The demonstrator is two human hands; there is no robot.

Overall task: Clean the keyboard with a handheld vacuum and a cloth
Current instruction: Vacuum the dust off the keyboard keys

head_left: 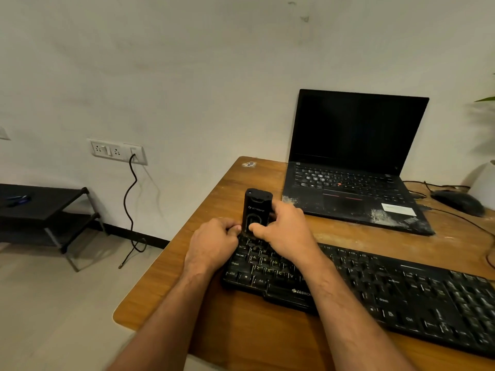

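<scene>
On the desk (209, 199), by its left edge, lies the keyboard (375, 287), in front of a dusty laptop (356, 167). Vacuum (256, 210) stands upright on the keyboard's top-left corner keys; right hand (284, 228) curls round its right side, thumb on the front, while left hand (214, 242) pinches its lower left edge, exact finger hold there hard to read. No cloth seen. Best practice, I judge: keep the nozzle flush to the keys, steady with both hands, and draw slowly along each row toward the right.
</scene>
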